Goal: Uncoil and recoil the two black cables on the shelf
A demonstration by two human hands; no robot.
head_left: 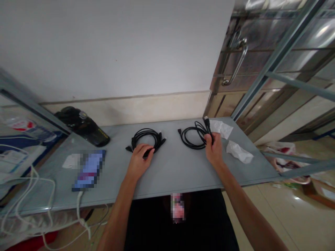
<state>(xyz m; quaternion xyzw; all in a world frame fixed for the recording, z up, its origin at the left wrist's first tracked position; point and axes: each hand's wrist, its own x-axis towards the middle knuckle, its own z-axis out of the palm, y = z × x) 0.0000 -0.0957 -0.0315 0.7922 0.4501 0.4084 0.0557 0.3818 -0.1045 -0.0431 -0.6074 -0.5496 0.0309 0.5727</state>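
Note:
Two coiled black cables lie on the grey table. My left hand (140, 158) is closed on the near edge of the left coil (147, 131), whose plug ends stick out at both sides. My right hand (214, 146) pinches the right coil (190, 142) at its right side, close to a plug that points up and away. Another connector of this coil rests at its left end. The fingertips of both hands are partly hidden by the cables.
A black bottle (85, 127) lies at the back left of the table (175, 174). Nearer is a phone (90, 169) with a white cable (79, 205). Crumpled white wrappers (239, 152) lie at the right. Metal posts (261, 83) flank the table, and a wall stands behind.

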